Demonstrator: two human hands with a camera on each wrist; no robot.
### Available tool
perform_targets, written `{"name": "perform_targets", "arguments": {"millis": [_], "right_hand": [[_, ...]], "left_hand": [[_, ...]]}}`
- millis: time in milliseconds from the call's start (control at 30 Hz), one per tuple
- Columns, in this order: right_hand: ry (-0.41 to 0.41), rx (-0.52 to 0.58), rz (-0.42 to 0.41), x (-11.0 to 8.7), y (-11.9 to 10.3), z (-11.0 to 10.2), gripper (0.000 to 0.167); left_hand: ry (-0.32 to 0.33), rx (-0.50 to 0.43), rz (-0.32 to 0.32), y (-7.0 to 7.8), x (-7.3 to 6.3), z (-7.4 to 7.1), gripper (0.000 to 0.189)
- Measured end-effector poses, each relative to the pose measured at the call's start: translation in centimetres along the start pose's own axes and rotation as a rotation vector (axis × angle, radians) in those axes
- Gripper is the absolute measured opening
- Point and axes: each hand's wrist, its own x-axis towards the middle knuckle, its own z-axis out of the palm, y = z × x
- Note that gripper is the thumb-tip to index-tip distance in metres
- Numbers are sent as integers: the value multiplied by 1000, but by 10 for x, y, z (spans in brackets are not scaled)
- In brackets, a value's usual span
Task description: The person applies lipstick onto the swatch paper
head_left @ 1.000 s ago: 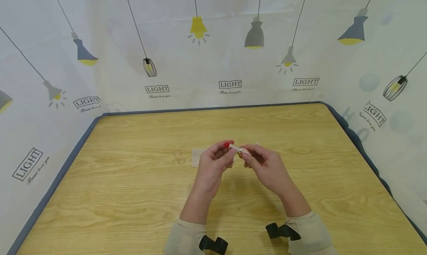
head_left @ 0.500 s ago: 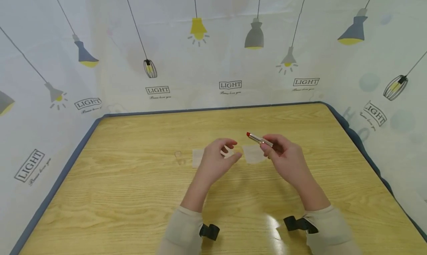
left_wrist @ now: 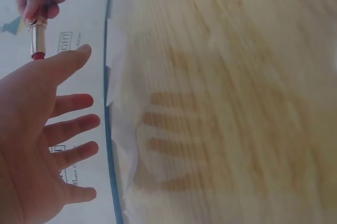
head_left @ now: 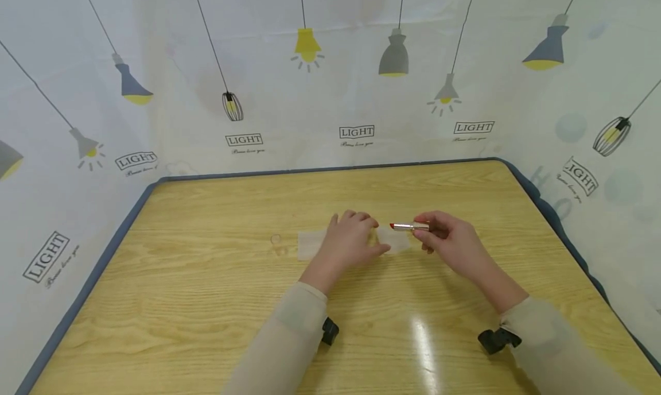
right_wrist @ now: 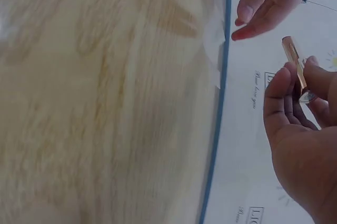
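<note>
My right hand point(head_left: 457, 246) pinches a lipstick point(head_left: 405, 227) between thumb and fingers, its red tip pointing left. The lipstick is above the table, with a gold and clear base seen in the right wrist view. To its left, my left hand point(head_left: 350, 240) is held with fingers spread and nothing in them. In the left wrist view, the fingers point(left_wrist: 73, 130) stand apart. A thin whitish sheet point(head_left: 308, 246) lies partly behind the left hand. A second whitish sheet point(head_left: 393, 243) lies behind and below the lipstick.
A faint small ring-shaped thing point(head_left: 276, 239) lies on the wooden table point(head_left: 206, 303), left of the sheets. A printed white cloth point(head_left: 289, 90) walls the back and sides along a dark blue edge point(head_left: 242, 175). Black camera mounts point(head_left: 498, 341) sit on both sleeves.
The left hand has let go of the lipstick, and its fingers have spread, palm turned down. The right hand has moved right with the lipstick and tilted it to nearly level.
</note>
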Motion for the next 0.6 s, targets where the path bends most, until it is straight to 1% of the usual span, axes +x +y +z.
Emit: {"name": "perform_targets", "arguments": {"millis": [133,233,333,467,533,600], "right_hand": [[-23,112,73,6,1,-2,38],[-37,181,100,9,0,-5,40],[-39,213,114,11,0,-7,39],[-30,205,109,14,2,-6,38],[-32,174,95,16,4,-4,37],[-38,118,71,18,6,-1,36]], "left_hand": [[-38,16,-1,-2,9,3,69],[-57,32,10,-4,13,4,70],[-72,40,19,-6,15,5,69],[-89,26,24,-8,17,7,70],[-94,12,27,-9,18,7,71],[-97,10,27,-9,18,8,72]]}}
